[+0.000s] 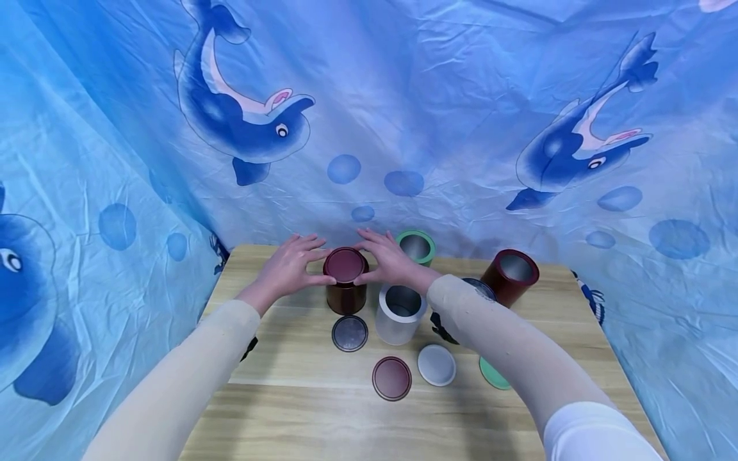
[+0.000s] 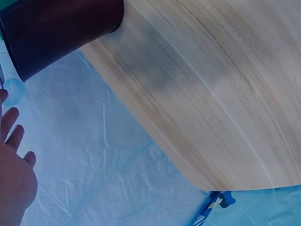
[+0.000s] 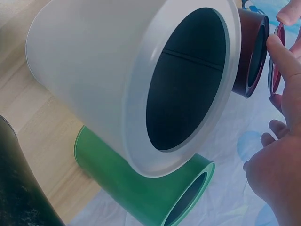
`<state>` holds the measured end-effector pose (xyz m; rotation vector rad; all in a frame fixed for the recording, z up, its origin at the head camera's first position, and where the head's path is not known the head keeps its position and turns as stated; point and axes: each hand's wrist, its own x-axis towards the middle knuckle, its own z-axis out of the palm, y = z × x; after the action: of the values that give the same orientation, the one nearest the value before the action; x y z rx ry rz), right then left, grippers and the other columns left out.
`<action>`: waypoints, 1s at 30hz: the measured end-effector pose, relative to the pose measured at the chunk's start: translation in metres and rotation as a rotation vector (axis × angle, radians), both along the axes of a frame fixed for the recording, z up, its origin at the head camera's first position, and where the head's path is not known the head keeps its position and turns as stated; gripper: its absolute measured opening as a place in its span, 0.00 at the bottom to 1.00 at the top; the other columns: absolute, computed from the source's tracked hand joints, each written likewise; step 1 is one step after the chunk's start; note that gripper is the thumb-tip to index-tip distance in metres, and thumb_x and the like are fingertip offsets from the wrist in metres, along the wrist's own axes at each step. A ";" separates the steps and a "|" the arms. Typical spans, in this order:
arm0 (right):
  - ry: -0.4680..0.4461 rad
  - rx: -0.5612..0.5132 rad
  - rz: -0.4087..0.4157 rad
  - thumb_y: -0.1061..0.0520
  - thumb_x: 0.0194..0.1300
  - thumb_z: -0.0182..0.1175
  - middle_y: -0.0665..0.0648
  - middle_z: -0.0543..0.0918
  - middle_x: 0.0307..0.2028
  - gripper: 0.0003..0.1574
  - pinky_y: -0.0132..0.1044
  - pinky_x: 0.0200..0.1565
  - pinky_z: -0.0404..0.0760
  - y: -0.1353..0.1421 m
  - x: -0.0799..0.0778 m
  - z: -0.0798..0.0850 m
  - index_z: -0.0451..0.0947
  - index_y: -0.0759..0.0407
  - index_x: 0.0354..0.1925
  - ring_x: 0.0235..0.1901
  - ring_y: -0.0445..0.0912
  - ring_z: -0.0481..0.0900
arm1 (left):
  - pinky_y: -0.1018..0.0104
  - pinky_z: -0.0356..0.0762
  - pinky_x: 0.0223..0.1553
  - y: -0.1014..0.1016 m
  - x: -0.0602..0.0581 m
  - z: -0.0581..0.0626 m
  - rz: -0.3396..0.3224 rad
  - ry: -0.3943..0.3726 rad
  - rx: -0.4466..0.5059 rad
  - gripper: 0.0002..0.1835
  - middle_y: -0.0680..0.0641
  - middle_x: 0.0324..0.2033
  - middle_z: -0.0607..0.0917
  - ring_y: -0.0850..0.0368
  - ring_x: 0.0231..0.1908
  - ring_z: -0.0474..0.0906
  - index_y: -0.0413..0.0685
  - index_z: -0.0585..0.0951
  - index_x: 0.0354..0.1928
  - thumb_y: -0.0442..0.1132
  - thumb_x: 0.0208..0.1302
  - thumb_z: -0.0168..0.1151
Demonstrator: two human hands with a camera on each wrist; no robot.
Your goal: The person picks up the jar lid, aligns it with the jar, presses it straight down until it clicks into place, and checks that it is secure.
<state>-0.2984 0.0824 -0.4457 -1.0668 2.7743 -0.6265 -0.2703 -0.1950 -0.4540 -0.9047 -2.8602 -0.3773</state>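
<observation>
Hovering between opposing fingers (image 1: 320, 280): maroon lid (image 1: 346, 265)

No readable text or labels

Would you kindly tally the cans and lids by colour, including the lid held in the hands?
Red cans: 2
White can: 1
Green can: 1
Dark can: 1
Red lids: 2
White lid: 1
Green lid: 1
Dark lid: 1
Total: 10
</observation>
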 end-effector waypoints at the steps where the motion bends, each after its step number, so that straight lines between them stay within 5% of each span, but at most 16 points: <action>1: -0.001 0.005 0.000 0.40 0.61 0.80 0.64 0.59 0.83 0.47 0.71 0.79 0.45 0.000 -0.001 0.000 0.78 0.57 0.70 0.83 0.61 0.52 | 0.35 0.57 0.79 0.000 -0.001 0.000 0.002 -0.004 -0.001 0.42 0.39 0.72 0.77 0.38 0.76 0.68 0.50 0.83 0.70 0.66 0.60 0.76; 30: -0.122 0.043 -0.005 0.41 0.67 0.75 0.62 0.52 0.85 0.46 0.74 0.78 0.43 -0.001 -0.004 -0.005 0.75 0.59 0.74 0.84 0.61 0.48 | 0.34 0.59 0.78 0.004 -0.004 -0.003 0.022 -0.138 -0.038 0.41 0.36 0.73 0.76 0.33 0.77 0.65 0.49 0.80 0.72 0.65 0.65 0.72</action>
<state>-0.3020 0.0812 -0.4510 -0.9799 2.6742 -0.6086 -0.2745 -0.1912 -0.4571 -0.8855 -3.0100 -0.3995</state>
